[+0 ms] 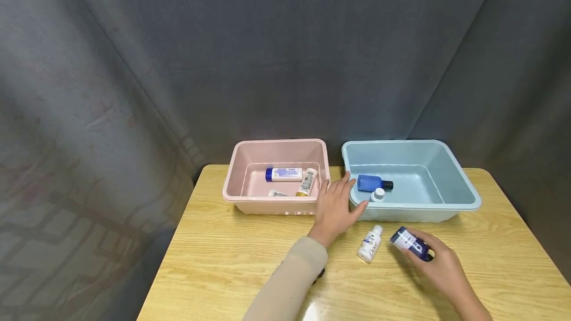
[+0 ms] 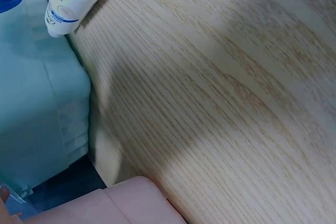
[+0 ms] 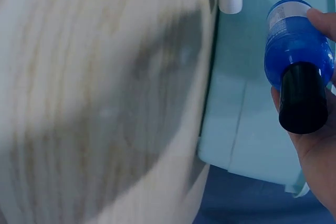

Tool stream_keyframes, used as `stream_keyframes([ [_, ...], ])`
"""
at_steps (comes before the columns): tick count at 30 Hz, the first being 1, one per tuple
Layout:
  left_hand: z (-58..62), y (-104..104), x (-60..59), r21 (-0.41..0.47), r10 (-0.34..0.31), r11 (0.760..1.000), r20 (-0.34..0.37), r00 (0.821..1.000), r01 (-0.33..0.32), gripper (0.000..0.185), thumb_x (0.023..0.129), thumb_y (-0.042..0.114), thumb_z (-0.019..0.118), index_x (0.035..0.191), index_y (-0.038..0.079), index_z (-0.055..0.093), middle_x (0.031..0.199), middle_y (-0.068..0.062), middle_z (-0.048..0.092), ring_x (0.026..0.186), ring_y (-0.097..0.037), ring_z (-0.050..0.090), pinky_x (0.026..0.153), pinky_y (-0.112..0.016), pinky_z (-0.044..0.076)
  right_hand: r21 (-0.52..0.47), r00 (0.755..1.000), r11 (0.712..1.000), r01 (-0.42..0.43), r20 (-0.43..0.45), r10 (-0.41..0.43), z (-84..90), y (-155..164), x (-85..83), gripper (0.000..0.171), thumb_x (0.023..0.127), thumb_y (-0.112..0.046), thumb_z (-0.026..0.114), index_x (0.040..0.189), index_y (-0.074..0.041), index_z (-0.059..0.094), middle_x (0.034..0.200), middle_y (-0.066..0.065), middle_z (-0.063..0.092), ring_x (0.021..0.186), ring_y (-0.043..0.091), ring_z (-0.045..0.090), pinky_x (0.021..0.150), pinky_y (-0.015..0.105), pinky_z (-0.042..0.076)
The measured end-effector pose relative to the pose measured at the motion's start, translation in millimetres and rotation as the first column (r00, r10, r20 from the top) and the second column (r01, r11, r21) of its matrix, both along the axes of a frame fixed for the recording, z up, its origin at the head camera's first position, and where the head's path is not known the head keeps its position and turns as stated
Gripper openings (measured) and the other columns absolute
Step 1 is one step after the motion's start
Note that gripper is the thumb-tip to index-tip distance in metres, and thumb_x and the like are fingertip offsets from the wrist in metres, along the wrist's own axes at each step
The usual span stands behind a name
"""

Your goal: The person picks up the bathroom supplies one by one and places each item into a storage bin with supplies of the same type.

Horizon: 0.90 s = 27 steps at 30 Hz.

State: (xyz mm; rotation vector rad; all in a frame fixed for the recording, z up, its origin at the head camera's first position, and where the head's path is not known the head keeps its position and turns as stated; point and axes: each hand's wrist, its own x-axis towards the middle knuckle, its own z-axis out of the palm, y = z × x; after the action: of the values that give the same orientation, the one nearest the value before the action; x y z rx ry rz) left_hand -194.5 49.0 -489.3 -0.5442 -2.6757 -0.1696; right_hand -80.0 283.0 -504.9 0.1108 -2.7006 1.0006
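My right hand (image 1: 441,261) grips a dark blue bottle (image 1: 412,244) with a white label, tilted above the table in front of the blue bin (image 1: 415,207). In the right wrist view this bottle (image 3: 296,45) shows a black cap, with the thumb on its label. My left hand (image 1: 334,210) has its fingers spread over the space between the pink bin (image 1: 272,201) and the blue bin, fingertips near both rims, and holds nothing. A white Dove bottle (image 1: 370,244) with a white cap lies on the table between the two hands.
Inside the pink bin are a white tube with a blue cap (image 1: 285,174), a tube with a yellow cap (image 1: 307,182) and a partly hidden white item (image 1: 277,193). A blue bottle (image 1: 369,183) and a white-capped bottle (image 1: 377,194) are in the blue bin. A grey curtain (image 1: 285,53) hangs behind.
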Motion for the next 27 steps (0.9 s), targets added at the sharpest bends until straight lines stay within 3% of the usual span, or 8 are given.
stream_keyframes([
  [8, 0.4, 0, 0.1, 0.003, -0.007, 1.0, 0.002, 1.0, 0.007, 0.066, 0.096, 0.068, 0.034, 0.144, 0.024, 0.05, 0.153, 0.004, 0.043, 0.129, -0.011, 0.05, 0.116, -0.043, 0.028, 0.039, 0.998, 0.999, -0.006, -0.067, 0.008, 8.0, 0, 0.2, 0.052, 0.071, -0.005, 0.088, 0.119, -0.004, 0.069, 0.114, 0.024, 0.066, 0.091, 0.034, 0.063, 0.065, 0.024, 0.05],
  [17, 0.8, 0, 0.8, -0.002, -0.007, 1.0, 0.004, 1.0, 0.007, 0.067, 0.097, 0.068, 0.033, 0.144, 0.024, 0.05, 0.154, 0.004, 0.042, 0.128, -0.01, 0.05, 0.115, -0.043, 0.029, 0.064, 0.997, 0.998, -0.025, -0.072, 0.03, 20.7, 0, 2.2, 0.053, 0.071, -0.005, 0.087, 0.121, -0.003, 0.067, 0.117, 0.023, 0.065, 0.096, 0.036, 0.062, 0.07, 0.021, 0.049],
  [27, 0.7, 0, 0.9, -0.011, 0.001, 1.0, 0.021, 1.0, 0.0, 0.067, 0.097, 0.068, 0.032, 0.145, 0.025, 0.048, 0.154, 0.005, 0.041, 0.129, -0.011, 0.049, 0.116, -0.043, 0.027, 0.071, 0.992, 0.997, -0.042, -0.114, 0.05, 31.3, 0, 2.4, 0.054, 0.07, -0.005, 0.088, 0.121, -0.003, 0.068, 0.114, 0.019, 0.066, 0.095, 0.006, 0.054, 0.066, 0.013, 0.045],
])
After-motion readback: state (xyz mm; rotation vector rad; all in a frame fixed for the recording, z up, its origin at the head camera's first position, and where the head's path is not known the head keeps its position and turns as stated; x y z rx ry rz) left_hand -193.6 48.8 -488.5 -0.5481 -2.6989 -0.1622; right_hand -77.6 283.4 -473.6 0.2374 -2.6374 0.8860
